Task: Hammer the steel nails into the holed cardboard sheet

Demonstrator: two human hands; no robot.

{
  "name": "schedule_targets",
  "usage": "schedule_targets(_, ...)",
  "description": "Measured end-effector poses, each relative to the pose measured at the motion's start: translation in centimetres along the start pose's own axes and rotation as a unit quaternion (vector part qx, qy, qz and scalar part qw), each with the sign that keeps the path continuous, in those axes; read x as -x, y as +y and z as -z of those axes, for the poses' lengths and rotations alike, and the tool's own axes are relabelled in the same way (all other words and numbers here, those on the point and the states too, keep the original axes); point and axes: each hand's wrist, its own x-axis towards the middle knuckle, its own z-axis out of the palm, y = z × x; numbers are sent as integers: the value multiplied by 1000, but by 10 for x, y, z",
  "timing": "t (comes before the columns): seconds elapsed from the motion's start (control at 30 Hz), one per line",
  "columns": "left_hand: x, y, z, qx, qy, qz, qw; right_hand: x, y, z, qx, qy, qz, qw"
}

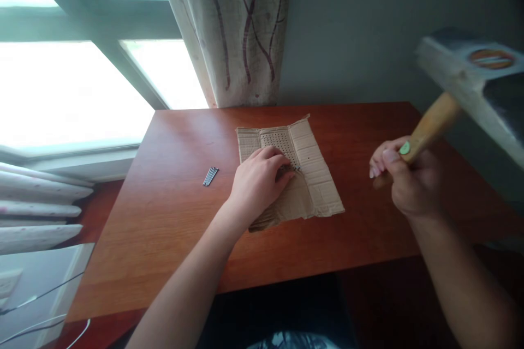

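A flattened piece of brown cardboard (311,174) lies on the wooden table (172,218), with rows of small holes punched near its far edge. My left hand (257,182) rests on the cardboard, fingers curled and pinching a small nail upright at its fingertips. My right hand (405,180) is raised at the right, closed round the wooden handle of a hammer (462,92). The hammer's large metal head is lifted high, close to the camera and blurred.
A small bundle of loose nails (210,176) lies on the table left of the cardboard. A patterned curtain (237,27) hangs behind the table beside a bright window (73,92). Folded pale fabric (36,202) sits at the left.
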Motion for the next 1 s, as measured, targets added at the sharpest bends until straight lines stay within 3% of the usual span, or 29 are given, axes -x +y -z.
schedule_targets(0.1,0,0,0,0,-1,1,1000,-17,16,-21,-100,64,3,993)
schedule_targets(0.2,0,-1,0,-3,-1,0,1000,-31,28,-37,-135,116,-23,984)
schedule_targets(0.33,1,-1,-1,-3,0,-3,1000,-38,44,-49,-158,129,-51,978)
schedule_targets(0.57,1,-1,-1,-2,-2,0,1000,-38,63,-55,-155,137,-55,977)
schedule_targets(0.87,0,2,2,11,-5,4,1000,-39,61,-51,-134,118,-32,983)
schedule_targets(0.93,0,4,3,33,10,4,999,-38,61,-50,-144,115,-42,982)
schedule_targets(1.0,3,4,7,77,59,-3,995,-37,62,-51,-152,124,-50,979)
